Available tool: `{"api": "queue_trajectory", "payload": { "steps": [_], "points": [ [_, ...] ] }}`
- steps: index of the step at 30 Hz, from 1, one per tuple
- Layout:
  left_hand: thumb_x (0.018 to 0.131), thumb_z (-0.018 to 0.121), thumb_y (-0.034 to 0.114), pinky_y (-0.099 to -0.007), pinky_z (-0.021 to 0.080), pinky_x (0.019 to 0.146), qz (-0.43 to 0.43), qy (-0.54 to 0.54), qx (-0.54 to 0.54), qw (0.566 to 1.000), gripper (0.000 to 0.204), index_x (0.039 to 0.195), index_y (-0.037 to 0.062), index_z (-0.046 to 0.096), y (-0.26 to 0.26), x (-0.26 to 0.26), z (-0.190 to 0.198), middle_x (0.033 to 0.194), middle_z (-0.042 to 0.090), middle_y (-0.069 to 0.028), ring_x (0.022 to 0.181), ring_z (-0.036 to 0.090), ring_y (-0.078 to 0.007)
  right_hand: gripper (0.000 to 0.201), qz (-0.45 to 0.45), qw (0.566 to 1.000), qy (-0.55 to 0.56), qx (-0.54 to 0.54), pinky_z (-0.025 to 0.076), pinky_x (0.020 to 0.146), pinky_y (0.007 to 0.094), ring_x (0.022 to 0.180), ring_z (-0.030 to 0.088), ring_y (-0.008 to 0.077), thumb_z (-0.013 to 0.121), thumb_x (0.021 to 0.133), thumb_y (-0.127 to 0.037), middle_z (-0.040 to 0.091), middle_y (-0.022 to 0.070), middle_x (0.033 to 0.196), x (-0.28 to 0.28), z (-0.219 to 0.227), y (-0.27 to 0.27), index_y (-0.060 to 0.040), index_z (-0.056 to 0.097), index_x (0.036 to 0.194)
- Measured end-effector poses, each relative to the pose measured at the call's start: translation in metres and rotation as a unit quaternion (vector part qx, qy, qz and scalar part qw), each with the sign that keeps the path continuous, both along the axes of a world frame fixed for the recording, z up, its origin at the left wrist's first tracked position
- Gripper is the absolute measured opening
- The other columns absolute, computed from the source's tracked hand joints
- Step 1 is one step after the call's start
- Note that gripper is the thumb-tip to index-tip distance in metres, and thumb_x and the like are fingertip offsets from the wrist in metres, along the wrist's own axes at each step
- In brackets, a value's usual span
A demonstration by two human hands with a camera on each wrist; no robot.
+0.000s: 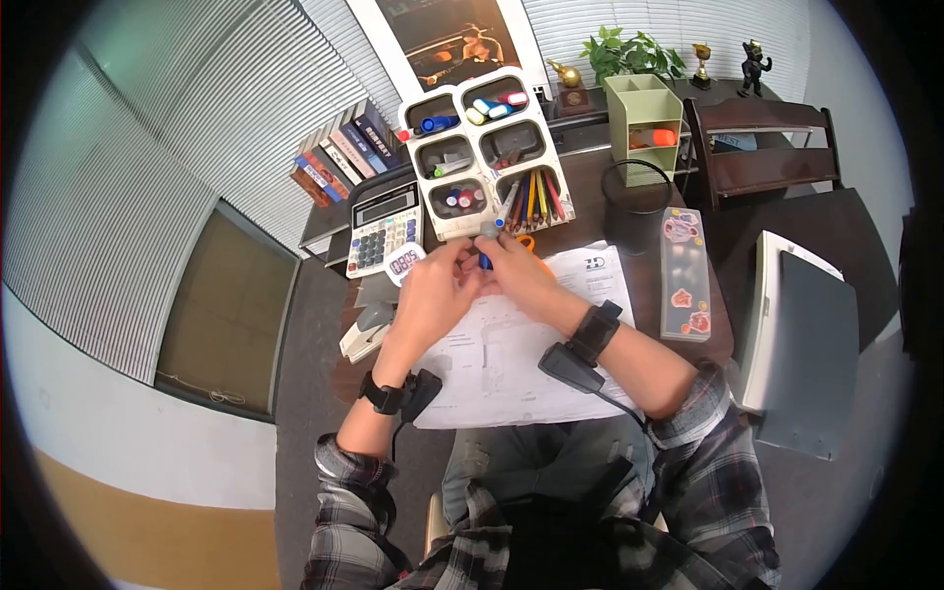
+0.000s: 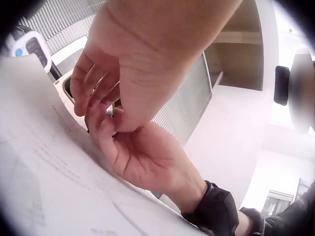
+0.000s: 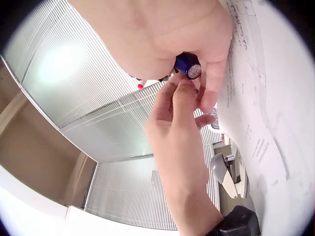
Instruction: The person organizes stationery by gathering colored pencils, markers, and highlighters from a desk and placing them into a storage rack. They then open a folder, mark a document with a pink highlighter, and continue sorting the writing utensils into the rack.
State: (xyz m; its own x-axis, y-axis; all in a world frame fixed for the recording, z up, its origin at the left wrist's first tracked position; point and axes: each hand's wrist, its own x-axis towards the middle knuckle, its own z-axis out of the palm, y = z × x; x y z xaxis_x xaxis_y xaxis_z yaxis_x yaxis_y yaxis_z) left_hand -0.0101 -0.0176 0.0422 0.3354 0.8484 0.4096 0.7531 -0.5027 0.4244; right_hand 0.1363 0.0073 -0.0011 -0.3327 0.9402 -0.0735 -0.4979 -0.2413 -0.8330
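Note:
Both hands meet above the printed sheets [image 1: 492, 364], near the organizer's lower edge. A small dark blue object [image 3: 187, 65] with a grey, rough-looking round end sits in the curled fingers of the right hand [image 1: 528, 285]. The left hand [image 1: 433, 300] pinches at the same object with thumb and fingertips, seen in the right wrist view. In the head view only a bit of blue [image 1: 485, 262] shows between the hands, with a grey round part [image 1: 489, 229] just above. Fingers hide most of the object in the left wrist view.
A white organizer [image 1: 472, 147] with pens and pencils stands behind the hands. To the left are a calculator [image 1: 385, 226], a digital timer [image 1: 404, 262] and a stapler [image 1: 366, 331]. Orange handles [image 1: 527, 243] lie beside the right hand; a long sticker-covered case [image 1: 684, 275] is at right.

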Motion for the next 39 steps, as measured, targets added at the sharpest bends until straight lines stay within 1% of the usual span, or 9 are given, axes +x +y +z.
{"api": "queue_trajectory", "payload": {
  "steps": [3, 5, 8, 9, 11, 17, 23, 29, 39],
  "points": [
    [0.083, 0.072, 0.015, -0.0403, 0.055, 0.074, -0.014, 0.024, 0.047, 0.999, 0.034, 0.111, -0.0019, 0.064, -0.005, 0.003, -0.005, 0.089, 0.069, -0.0182, 0.084, 0.069, -0.0339, 0.044, -0.017, 0.998, -0.058, 0.033, 0.059, 0.071, 0.0347, 0.089, 0.068, 0.0233, 0.049, 0.101, -0.027, 0.063, 0.0138, 0.107, 0.004, 0.003, -0.004, 0.0076, 0.042, 0.128],
    [0.083, 0.072, 0.015, -0.0394, 0.055, 0.075, -0.008, 0.015, 0.041, 0.999, 0.034, 0.110, -0.0029, 0.065, -0.002, 0.003, -0.007, 0.090, 0.069, -0.0188, 0.084, 0.069, -0.0341, 0.035, -0.013, 0.993, -0.098, 0.060, 0.057, 0.080, 0.0283, 0.097, 0.068, 0.0189, 0.050, 0.100, -0.025, 0.063, 0.0136, 0.110, 0.002, -0.012, 0.007, 0.0007, 0.053, 0.124],
    [0.083, 0.072, 0.017, -0.0383, 0.055, 0.073, 0.006, 0.035, 0.037, 0.999, 0.032, 0.107, -0.0039, 0.066, 0.002, 0.002, -0.005, 0.090, 0.070, -0.0197, 0.083, 0.070, -0.0344, 0.037, 0.027, 0.996, -0.066, 0.057, 0.058, 0.082, 0.0297, 0.097, 0.068, 0.0197, 0.051, 0.100, -0.027, 0.063, 0.0147, 0.112, 0.004, -0.009, 0.006, 0.0013, 0.052, 0.124],
    [0.084, 0.071, 0.018, -0.0381, 0.055, 0.072, 0.014, 0.065, 0.038, 0.997, 0.031, 0.105, -0.0039, 0.067, 0.004, 0.002, -0.004, 0.088, 0.070, -0.0198, 0.081, 0.070, -0.0344, 0.037, 0.026, 0.996, -0.065, 0.058, 0.058, 0.082, 0.0297, 0.097, 0.068, 0.0197, 0.051, 0.100, -0.027, 0.063, 0.0147, 0.112, 0.004, -0.007, 0.005, 0.0013, 0.052, 0.124],
    [0.085, 0.070, 0.020, -0.0382, 0.055, 0.070, 0.034, 0.045, 0.039, 0.998, 0.030, 0.103, -0.0036, 0.068, 0.012, 0.001, -0.006, 0.084, 0.071, -0.0197, 0.078, 0.070, -0.0340, 0.038, 0.050, 0.998, -0.015, 0.029, 0.059, 0.082, 0.0319, 0.096, 0.068, 0.0215, 0.052, 0.101, -0.028, 0.063, 0.0157, 0.112, 0.004, -0.003, 0.002, 0.0018, 0.051, 0.125],
    [0.087, 0.067, 0.020, -0.0392, 0.055, 0.064, 0.095, 0.013, 0.066, 0.993, 0.026, 0.101, -0.0018, 0.070, 0.032, -0.005, -0.004, 0.074, 0.070, -0.0180, 0.067, 0.071, -0.0330, 0.046, 0.089, 0.995, -0.044, 0.006, 0.059, 0.080, 0.0344, 0.090, 0.069, 0.0242, 0.052, 0.101, -0.034, 0.063, 0.0194, 0.110, 0.006, 0.009, -0.001, 0.0039, 0.047, 0.126],
    [0.088, 0.067, 0.022, -0.0420, 0.054, 0.063, 0.175, 0.122, 0.156, 0.964, 0.024, 0.099, 0.0007, 0.071, 0.064, -0.015, -0.011, 0.073, 0.070, -0.0156, 0.067, 0.069, -0.0340, 0.054, 0.119, 0.991, -0.061, 0.022, 0.059, 0.075, 0.0354, 0.084, 0.068, 0.0252, 0.052, 0.100, -0.042, 0.061, 0.0186, 0.103, 0.004, 0.001, 0.000, 0.0042, 0.043, 0.127],
    [0.087, 0.068, 0.022, -0.0451, 0.054, 0.065, 0.158, 0.161, 0.182, 0.957, 0.026, 0.102, 0.0003, 0.069, 0.084, -0.008, -0.016, 0.080, 0.069, -0.0187, 0.072, 0.068, -0.0369, 0.050, 0.148, 0.986, -0.069, 0.032, 0.059, 0.075, 0.0357, 0.083, 0.068, 0.0246, 0.051, 0.100, -0.042, 0.062, 0.0167, 0.099, 0.004, -0.001, 0.001, 0.0026, 0.046, 0.122],
    [0.087, 0.067, 0.018, -0.0486, 0.054, 0.064, 0.182, 0.177, 0.154, 0.955, 0.020, 0.099, 0.0027, 0.065, 0.103, 0.000, -0.021, 0.079, 0.069, -0.0202, 0.073, 0.068, -0.0401, 0.045, 0.157, 0.983, -0.083, 0.044, 0.059, 0.073, 0.0355, 0.079, 0.067, 0.0230, 0.052, 0.100, -0.042, 0.064, 0.0147, 0.095, 0.004, 0.002, -0.003, 0.0015, 0.051, 0.114]
  ]
}}
